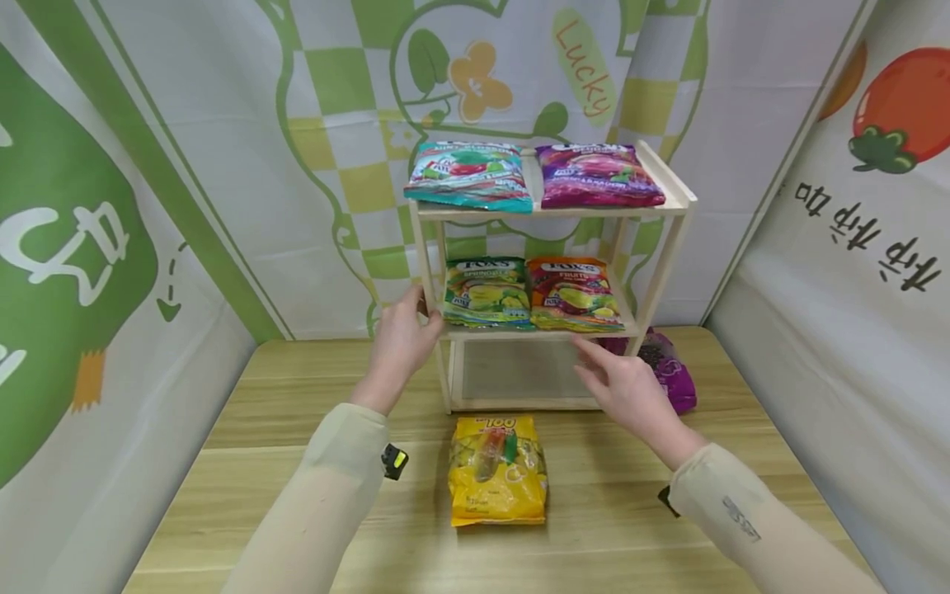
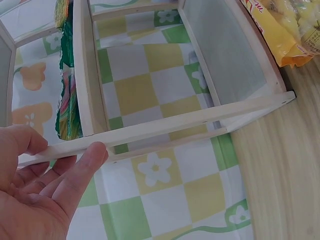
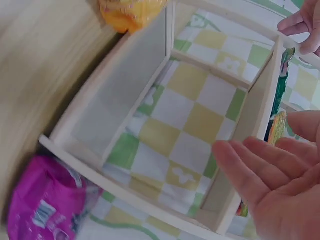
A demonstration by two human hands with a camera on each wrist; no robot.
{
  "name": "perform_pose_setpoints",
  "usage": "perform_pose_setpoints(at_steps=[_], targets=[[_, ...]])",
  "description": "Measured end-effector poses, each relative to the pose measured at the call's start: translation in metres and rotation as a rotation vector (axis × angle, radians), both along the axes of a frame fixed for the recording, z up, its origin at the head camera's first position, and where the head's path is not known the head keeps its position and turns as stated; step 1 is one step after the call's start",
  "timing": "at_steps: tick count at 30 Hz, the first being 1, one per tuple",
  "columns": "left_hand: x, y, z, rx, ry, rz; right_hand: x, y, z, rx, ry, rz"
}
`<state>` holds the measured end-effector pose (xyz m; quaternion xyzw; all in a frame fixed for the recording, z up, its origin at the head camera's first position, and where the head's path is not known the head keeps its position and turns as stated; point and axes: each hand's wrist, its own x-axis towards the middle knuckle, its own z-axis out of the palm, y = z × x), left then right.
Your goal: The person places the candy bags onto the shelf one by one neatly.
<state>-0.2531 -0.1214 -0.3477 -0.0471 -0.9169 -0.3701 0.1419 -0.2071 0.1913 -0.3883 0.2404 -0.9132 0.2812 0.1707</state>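
Observation:
A small wooden rack (image 1: 549, 405) with three levels stands on the table. My left hand (image 1: 401, 338) holds its front left post (image 2: 165, 124), with fingers and thumb on both sides of the wood. My right hand (image 1: 631, 388) has its fingers extended at the front edge of the middle shelf (image 1: 475, 335); whether they touch the edge I cannot tell. On that shelf lean a green candy bag (image 1: 486, 293) and a red-orange candy bag (image 1: 575, 295). A teal candy bag (image 1: 469, 175) and a purple candy bag (image 1: 597, 176) lie on the top shelf.
A yellow candy bag (image 1: 497, 470) lies on the table in front of the rack. Partly hidden behind the right post, a magenta bag (image 1: 677, 384) sits beside the rack. Printed cloth walls (image 1: 223, 206) enclose the table at the back and sides.

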Motion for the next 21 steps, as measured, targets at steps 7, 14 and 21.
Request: perform_pose_setpoints(at_steps=[7,14,21], targets=[[0.000,-0.001,-0.001,0.003,0.019,-0.001,0.004,0.003,-0.011,-0.114,-0.392,-0.024],[0.000,-0.001,-0.001,0.004,0.025,0.003,0.010,0.006,-0.033,-0.297,-0.751,-0.034],[0.001,-0.001,0.000,0.005,0.016,0.002,0.019,0.004,-0.056,-0.438,-0.961,-0.010]])
